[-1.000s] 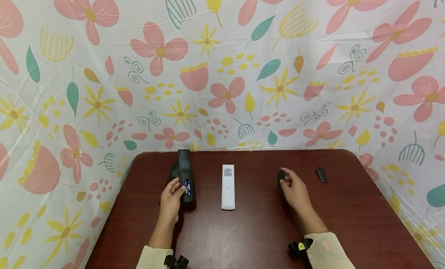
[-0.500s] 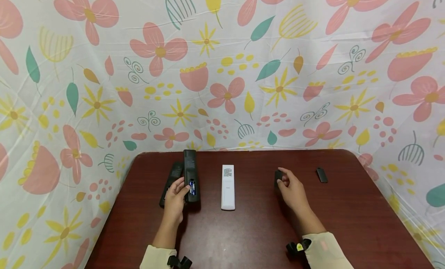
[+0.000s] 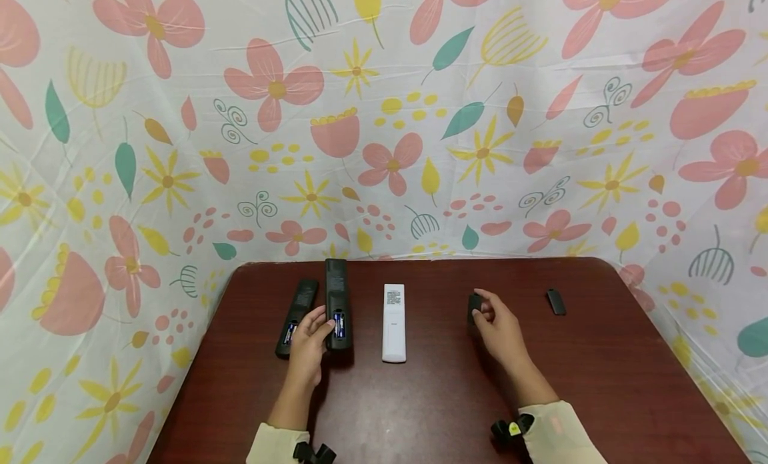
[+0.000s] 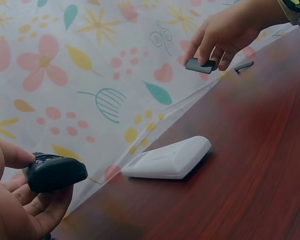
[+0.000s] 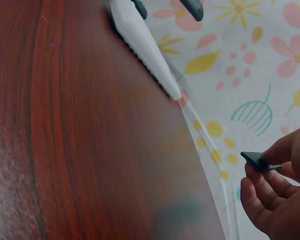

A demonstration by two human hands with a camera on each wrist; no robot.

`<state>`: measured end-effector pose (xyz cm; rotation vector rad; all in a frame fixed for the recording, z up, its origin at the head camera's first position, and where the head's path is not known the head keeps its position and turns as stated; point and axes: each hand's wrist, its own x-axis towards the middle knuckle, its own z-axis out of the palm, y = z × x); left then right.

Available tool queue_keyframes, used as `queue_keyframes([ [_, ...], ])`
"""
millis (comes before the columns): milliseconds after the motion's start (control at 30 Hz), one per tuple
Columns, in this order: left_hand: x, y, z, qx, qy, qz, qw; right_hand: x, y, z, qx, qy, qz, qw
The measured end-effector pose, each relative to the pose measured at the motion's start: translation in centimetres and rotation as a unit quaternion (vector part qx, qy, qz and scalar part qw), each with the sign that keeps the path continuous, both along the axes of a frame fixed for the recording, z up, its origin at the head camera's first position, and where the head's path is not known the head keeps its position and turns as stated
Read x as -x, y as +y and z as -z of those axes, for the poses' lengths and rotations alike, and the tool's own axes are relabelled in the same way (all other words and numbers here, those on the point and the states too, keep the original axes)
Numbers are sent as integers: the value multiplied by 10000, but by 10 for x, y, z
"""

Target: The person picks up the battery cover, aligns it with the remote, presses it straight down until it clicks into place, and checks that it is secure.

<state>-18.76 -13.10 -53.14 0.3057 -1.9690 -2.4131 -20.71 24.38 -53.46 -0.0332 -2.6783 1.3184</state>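
Observation:
My left hand [image 3: 308, 349] grips a black remote control [image 3: 337, 294] by its lower part, thumb on top. Its battery compartment is uncovered, and blue batteries [image 3: 339, 325] show inside. In the left wrist view the same remote [image 4: 57, 174] is seen end-on, raised off the table. Between thumb and fingers my right hand [image 3: 501, 331] pinches a small black battery cover [image 3: 474, 309], also held in the air. The right wrist view shows this cover [image 5: 260, 162] edge-on, with the thumb over part of it.
A second black remote [image 3: 298, 317] with its batteries exposed lies at the left. A white remote [image 3: 394, 324] lies face down mid-table. Another black battery cover [image 3: 555, 302] rests at the right. Behind the brown table [image 3: 438, 397] hangs a flowered cloth [image 3: 384, 84].
My left hand has moved right with the black remote, uncovering the second remote beneath it. My right hand has shifted slightly left with the battery cover.

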Motion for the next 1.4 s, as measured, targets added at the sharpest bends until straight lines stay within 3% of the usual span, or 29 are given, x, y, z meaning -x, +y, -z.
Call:
queue_keyframes([
  [500, 0, 11, 6, -28, -85, 119, 9999, -4, -14, 1, 124, 189, -191, 9996],
  [933, 0, 21, 8, -155, 135, 321, 9993, -5, -29, -2, 257, 391, -293, 9985],
  [1400, 1, 30, 11, -124, 173, 497, 9985, -9, -43, -4, 525, 241, -475, 9972],
])
